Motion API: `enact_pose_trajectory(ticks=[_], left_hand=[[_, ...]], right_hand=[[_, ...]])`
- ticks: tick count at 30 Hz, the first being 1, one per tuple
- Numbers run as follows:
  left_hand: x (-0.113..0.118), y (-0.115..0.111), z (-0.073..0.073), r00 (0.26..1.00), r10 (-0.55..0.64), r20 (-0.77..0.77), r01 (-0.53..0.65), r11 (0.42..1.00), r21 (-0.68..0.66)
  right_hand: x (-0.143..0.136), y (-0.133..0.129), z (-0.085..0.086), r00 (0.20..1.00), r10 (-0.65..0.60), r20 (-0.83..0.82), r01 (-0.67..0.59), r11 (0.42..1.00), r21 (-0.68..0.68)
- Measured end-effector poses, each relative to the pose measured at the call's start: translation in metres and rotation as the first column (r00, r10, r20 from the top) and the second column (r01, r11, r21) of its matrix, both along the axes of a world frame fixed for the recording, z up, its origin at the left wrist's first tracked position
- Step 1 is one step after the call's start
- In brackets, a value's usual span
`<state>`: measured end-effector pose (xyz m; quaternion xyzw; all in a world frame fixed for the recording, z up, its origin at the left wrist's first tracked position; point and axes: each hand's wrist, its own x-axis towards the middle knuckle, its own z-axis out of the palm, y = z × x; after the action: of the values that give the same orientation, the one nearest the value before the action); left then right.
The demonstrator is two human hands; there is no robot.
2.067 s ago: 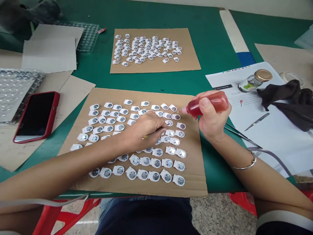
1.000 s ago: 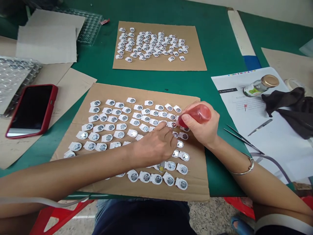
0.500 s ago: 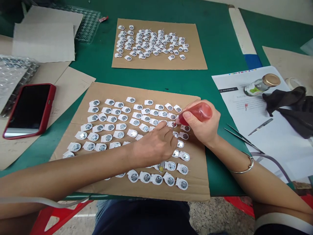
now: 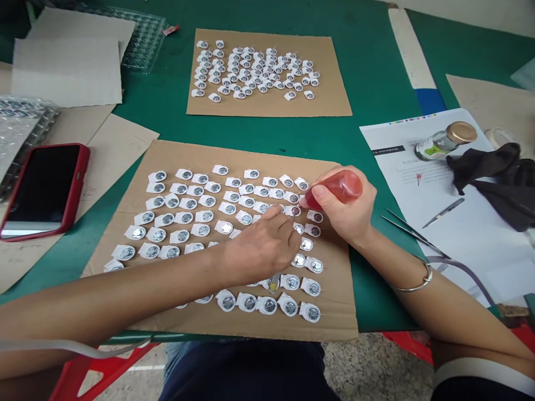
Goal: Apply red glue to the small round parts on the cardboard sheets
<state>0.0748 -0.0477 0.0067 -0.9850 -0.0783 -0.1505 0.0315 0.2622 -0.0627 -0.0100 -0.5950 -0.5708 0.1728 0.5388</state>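
Observation:
My right hand (image 4: 355, 209) is wrapped round a red translucent squeeze bottle (image 4: 337, 188). The bottle lies tilted, its narrow tip pointing left and down at the small white-tabbed round metal parts (image 4: 314, 216) on a cardboard sheet (image 4: 334, 312). Beside that tip, my left hand (image 4: 267, 242) is closed in a pinch over the same sheet. Its fingertips are mostly hidden, so what they grip cannot be made out. Just below this hand a clear piece with a yellow spot (image 4: 273, 284) shows among the parts.
A second cardboard sheet (image 4: 340, 100) bearing similar parts lies farther back. To the left are a red-cased phone (image 4: 44, 189) and clear plastic trays (image 4: 144, 42). On the right, tweezers (image 4: 413, 233), a pen-like tool (image 4: 443, 213), a gold-lidded jar (image 4: 445, 140) and black cloth (image 4: 489, 172) lie on or by papers.
The whole view has shifted slightly, with things sitting a little farther left. Both hands keep nearly the same pose beside the parts, and the bottle stays in my right hand.

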Motion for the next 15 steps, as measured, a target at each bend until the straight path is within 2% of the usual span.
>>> enact_pose_trajectory(ticks=[9, 15], left_hand=[[-0.0007, 0.0010, 0.0025, 1.000, 0.007, 0.009, -0.007, 0.999, -0.052], [0.0003, 0.0031, 0.0056, 1.000, 0.002, -0.022, -0.005, 0.994, -0.112]], right_hand=[[0.0018, 0.0003, 0.0032, 0.999, 0.007, 0.031, -0.008, 1.000, 0.026], [0.0034, -0.0008, 0.0063, 0.993, 0.014, 0.119, -0.020, 0.999, 0.046]])
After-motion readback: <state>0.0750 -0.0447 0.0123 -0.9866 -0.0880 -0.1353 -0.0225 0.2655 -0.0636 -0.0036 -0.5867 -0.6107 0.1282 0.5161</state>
